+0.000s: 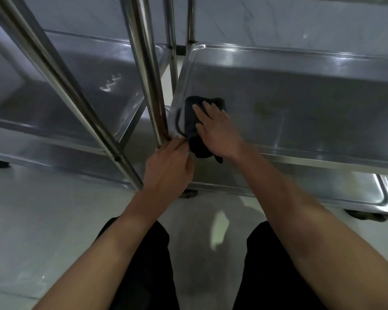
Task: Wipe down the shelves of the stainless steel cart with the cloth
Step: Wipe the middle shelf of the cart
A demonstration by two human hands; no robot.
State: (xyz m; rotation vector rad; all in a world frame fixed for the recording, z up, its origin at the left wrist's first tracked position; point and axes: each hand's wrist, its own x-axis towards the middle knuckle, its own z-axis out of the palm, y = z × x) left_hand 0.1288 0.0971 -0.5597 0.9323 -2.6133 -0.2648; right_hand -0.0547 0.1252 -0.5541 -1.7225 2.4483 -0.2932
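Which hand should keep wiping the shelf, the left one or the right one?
Probably the right hand. It already lies flat on the dark cloth in the near left corner of the steel shelf. The left hand is busy gripping the cart post at the shelf's corner.

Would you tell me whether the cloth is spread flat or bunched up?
Bunched: the dark cloth lies crumpled under the right hand, one end hanging over the shelf rim.

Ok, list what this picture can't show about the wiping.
- Head view: the cloth is partly covered by the right hand.
- Left hand: its fingers curl at the cart's corner post; the grip is hidden.
- The shelf runs past the right edge.
- Dirt on it: too dim to tell.
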